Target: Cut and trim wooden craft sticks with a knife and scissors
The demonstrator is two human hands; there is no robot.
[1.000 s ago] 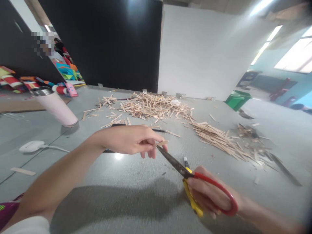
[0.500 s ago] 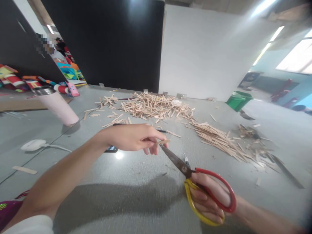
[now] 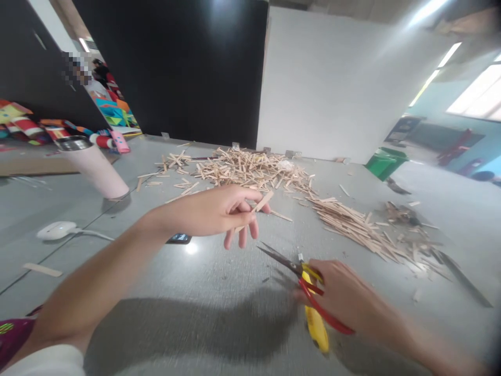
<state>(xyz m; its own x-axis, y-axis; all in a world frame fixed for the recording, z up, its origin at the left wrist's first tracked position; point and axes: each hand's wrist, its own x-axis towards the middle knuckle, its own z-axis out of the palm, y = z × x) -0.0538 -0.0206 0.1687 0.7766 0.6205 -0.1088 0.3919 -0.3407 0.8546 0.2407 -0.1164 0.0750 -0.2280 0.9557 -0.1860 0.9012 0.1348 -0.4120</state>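
Note:
My left hand pinches a thin flat wooden stick between thumb and index finger, its other fingers hanging loosely apart. Slightly blurred, my right hand is around the handles of a pair of scissors, one red and one yellow. The dark blades point toward the left hand, low over the table and apart from the stick. Under the scissors lies a yellow utility knife, partly covered by them. A phone shows partly beneath my left wrist.
A heap of wooden sticks lies at the back, with a lined-up pile to its right. A pink tumbler and a white charger are at left. Black and white panels border the table. A green bin stands beyond.
The scissors have come away from the stick, turned over and dropped lower, uncovering the utility knife. My left hand has risen slightly and tilted the stick upward.

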